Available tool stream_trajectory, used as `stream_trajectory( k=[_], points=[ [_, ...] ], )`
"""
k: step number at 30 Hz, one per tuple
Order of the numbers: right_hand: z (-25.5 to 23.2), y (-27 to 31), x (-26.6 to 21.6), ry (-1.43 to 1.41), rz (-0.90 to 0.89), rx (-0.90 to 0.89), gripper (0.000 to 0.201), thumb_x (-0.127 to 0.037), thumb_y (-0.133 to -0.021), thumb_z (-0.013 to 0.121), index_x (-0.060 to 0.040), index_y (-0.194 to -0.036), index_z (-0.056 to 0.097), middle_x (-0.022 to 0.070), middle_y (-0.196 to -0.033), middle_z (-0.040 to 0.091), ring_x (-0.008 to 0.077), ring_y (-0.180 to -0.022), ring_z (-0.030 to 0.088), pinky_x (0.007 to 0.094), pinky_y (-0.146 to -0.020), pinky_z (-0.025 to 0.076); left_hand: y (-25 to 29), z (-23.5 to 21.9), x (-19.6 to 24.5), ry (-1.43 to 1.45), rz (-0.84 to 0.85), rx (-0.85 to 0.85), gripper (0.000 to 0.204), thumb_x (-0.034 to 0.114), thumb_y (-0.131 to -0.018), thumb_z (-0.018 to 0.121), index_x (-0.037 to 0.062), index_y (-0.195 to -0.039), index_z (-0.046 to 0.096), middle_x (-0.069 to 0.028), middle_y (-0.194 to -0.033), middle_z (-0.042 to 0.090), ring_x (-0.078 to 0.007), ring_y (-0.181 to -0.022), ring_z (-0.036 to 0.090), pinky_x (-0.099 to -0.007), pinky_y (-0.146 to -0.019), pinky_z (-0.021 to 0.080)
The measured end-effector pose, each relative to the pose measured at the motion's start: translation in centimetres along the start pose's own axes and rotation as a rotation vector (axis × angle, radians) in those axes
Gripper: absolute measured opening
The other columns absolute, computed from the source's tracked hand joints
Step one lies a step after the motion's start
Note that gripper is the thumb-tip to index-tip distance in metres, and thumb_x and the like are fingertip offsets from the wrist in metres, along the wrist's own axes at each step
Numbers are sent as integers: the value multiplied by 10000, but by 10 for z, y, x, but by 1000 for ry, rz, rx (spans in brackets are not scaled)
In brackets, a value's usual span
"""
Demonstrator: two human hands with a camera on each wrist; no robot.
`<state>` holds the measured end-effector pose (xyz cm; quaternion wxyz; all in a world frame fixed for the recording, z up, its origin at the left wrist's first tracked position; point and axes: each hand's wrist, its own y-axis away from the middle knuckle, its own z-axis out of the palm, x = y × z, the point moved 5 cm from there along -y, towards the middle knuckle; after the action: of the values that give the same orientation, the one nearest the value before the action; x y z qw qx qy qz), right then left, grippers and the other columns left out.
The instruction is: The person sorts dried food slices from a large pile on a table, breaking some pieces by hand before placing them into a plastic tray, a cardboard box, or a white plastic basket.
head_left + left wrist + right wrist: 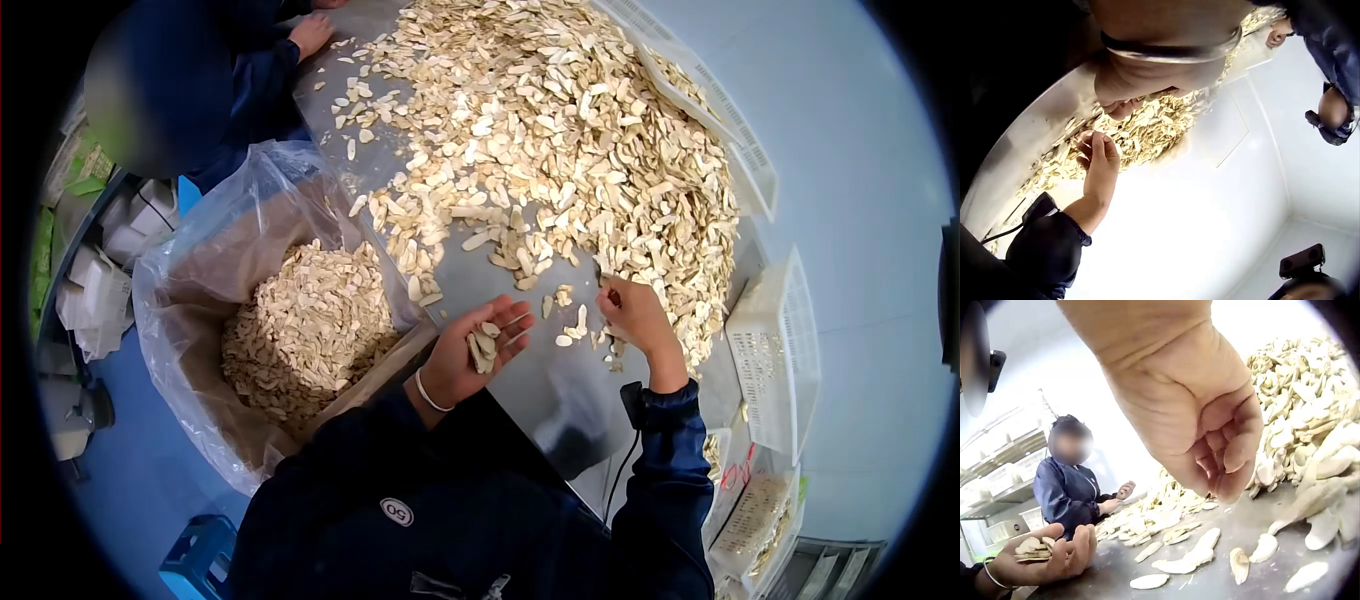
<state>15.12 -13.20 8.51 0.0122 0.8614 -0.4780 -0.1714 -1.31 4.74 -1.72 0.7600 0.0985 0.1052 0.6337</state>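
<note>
My left hand [461,352], palm up with a white band at the wrist, cups a small stack of pale dried slices [483,347]. In the right wrist view its fingers curl upward beside the stack. My right hand [638,318] is above the metal table near the edge of a large heap of the same slices [570,140]. Its fingers [1241,453] are curled with the tips close together, and no slice shows between them. A few loose slices [578,325] lie on the table between the two hands.
A plastic-lined box [190,250] full of smaller slices stands left against the metal table [470,280]. White baskets [775,370] line the right side. Another person's hand [311,35] rests at the far left table edge. A blue stool [200,555] is on the floor.
</note>
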Motion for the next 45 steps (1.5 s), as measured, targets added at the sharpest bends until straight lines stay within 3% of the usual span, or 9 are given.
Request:
stream_trajectory(
  k=[6, 13, 17, 22, 25, 30, 34, 38, 45],
  points=[
    [28, 7, -7, 138, -30, -64, 229, -242, -831, 743, -71, -966, 675, 84, -700, 674, 275, -642, 657, 389, -637, 513, -2, 0, -2, -3, 4, -11, 273, 192, -1029, 495, 71, -1261, 572, -146, -1342, 603, -305, -1257, 566, -441, -1029, 488],
    [26, -8, -29, -188, -90, -78, 154, -167, -877, 711, -72, -981, 649, 57, -696, 616, 207, -634, 609, 331, -616, 494, -4, -2, 3, -10, 21, -41, 301, 198, -1031, 487, 70, -1296, 554, -145, -1373, 590, -316, -1284, 550, -452, -1058, 472],
    [18, -14, -80, -719, -11, -412, 141, -146, -914, 697, -34, -985, 648, -33, -726, 595, 55, -679, 555, 271, -595, 457, -4, 0, 3, 13, 26, -33, 310, 206, -1034, 480, 63, -1299, 551, -153, -1354, 598, -323, -1259, 567, -464, -1060, 470],
    [33, -52, -96, -112, -296, 199, 216, -202, -843, 697, -94, -1009, 611, 127, -811, 629, 318, -694, 617, 400, -639, 493, -8, -8, 3, 20, 29, -86, 313, 216, -1037, 473, 54, -1293, 550, -160, -1314, 614, -322, -1208, 596, -467, -1036, 487],
    [38, -60, -92, -158, -251, 208, 195, -194, -838, 686, -77, -975, 613, 121, -794, 633, 322, -721, 628, 408, -661, 498, -7, -12, 6, 35, 35, -104, 314, 223, -1038, 473, 53, -1290, 551, -161, -1305, 616, -317, -1197, 601, -463, -1021, 495],
    [35, -56, -63, -402, -128, 19, 226, -137, -926, 628, -33, -1120, 681, 81, -794, 643, 101, -677, 612, 293, -586, 485, -2, -7, 7, 51, 50, -100, 312, 238, -1042, 471, 67, -1290, 553, -158, -1312, 611, -313, -1197, 602, -459, -1019, 496],
    [35, -43, -79, -822, -77, -440, 202, -141, -966, 605, -37, -1120, 686, 102, -809, 664, 151, -686, 628, 282, -618, 506, -2, 0, 7, 52, 38, -8, 307, 240, -1046, 465, 85, -1296, 554, -148, -1322, 609, -309, -1200, 602, -464, -1007, 506],
    [30, -61, -78, -220, -368, 249, 235, -90, -908, 611, -71, -1131, 683, 149, -1036, 676, 346, -913, 653, 387, -801, 542, -6, -8, 5, 47, 20, -55, 319, 248, -1050, 464, 98, -1319, 548, -137, -1313, 619, -305, -1154, 624, -467, -978, 524],
    [36, -66, -83, -177, -458, 282, 185, -83, -872, 643, -43, -1040, 709, 163, -981, 684, 366, -1005, 629, 429, -864, 511, -1, -14, 6, 25, -27, -113, 347, 267, -1050, 463, 107, -1350, 533, -112, -1242, 651, -268, -988, 684, -447, -877, 567]
  ],
)
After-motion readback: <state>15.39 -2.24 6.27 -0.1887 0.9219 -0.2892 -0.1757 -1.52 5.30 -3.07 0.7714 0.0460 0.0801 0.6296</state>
